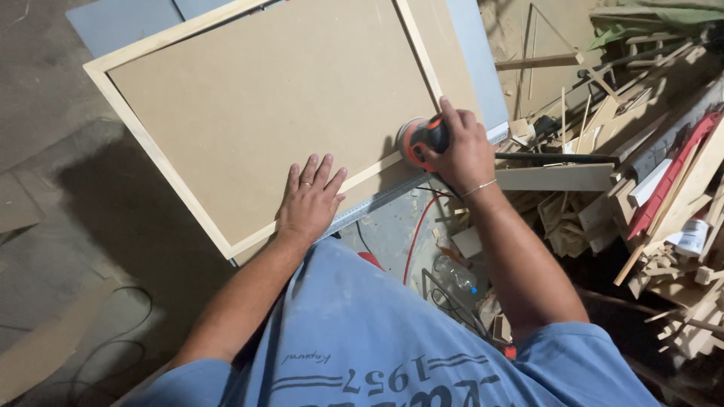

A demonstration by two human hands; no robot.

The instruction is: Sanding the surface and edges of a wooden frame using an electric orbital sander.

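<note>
1. Your right hand [461, 151] is wrapped over the top of the orange and black sander [419, 140], fingers curled round its body, pressing it onto the near right corner of the frame [151, 143].
2. Your left hand [309, 202] lies flat with fingers spread on the board [264, 98], just inside the frame's near rail, holding nothing, only bracing the panel.
3. The step in hand looks like sanding the pale wooden frame at that corner. The next move likely calls for steady downward pressure and your left hand kept clear of the sander's path.
4. Under both hands, the framed board rests on a grey counter [483, 75] with a metal edge.
5. Count: one sander, one framed board, one red cable [417, 230] hanging below your right wrist.
6. Beyond your right hand lies a heap of wood offcuts [641, 188], too many to count.
</note>
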